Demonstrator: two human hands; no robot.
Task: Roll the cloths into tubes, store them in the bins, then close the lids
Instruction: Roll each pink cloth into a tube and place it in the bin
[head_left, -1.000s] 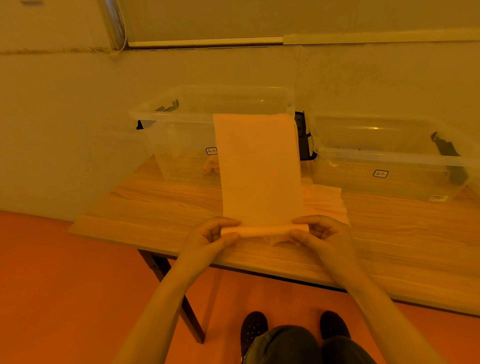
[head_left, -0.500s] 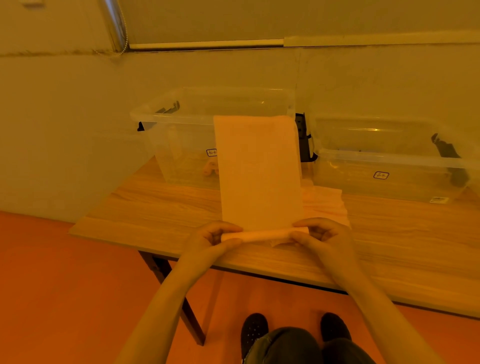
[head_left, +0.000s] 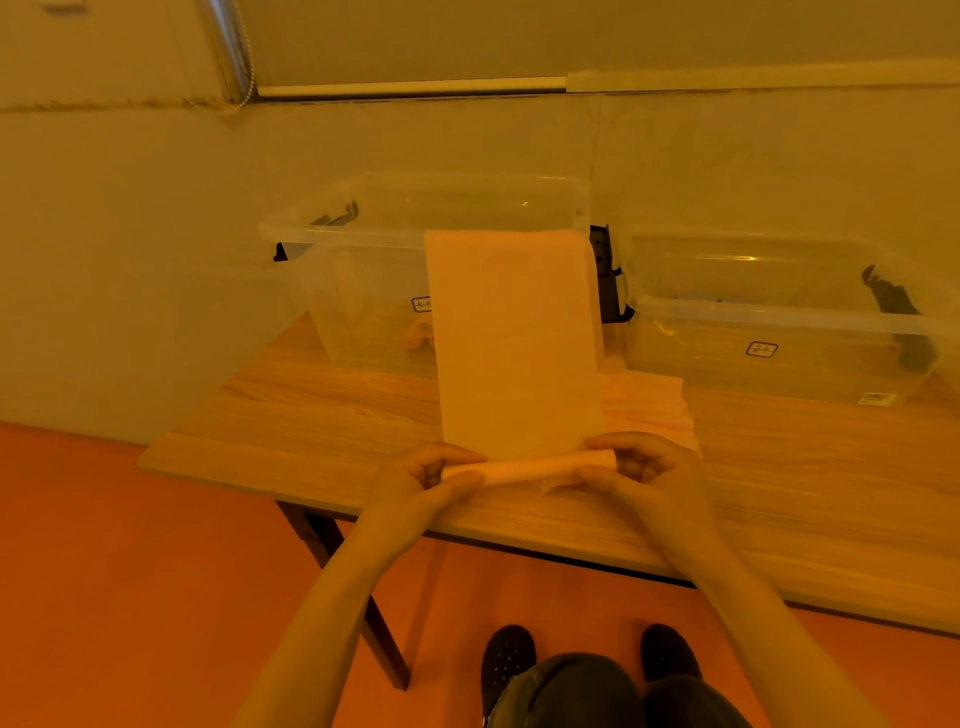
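The cloth (head_left: 514, 343) is lying lengthwise on the worktop (head_left: 311, 421), its near end rolled into a tube, and is hiding part of the left bin (head_left: 363, 270). More cloths (head_left: 647, 402) are lying beside it, before the right bin (head_left: 779, 332). The left hand (head_left: 421, 480) and right hand (head_left: 644, 470) are pinching the tube's ends.

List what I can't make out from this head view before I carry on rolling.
- Clear left bin: the held peach cloth sheet covers much of its inside; a small roll shows, count unclear.
- Folded cloth pile: partly behind the sheet and right hand.
- Clear right bin: cut by the frame's right edge.
- Lids: not identifiable.
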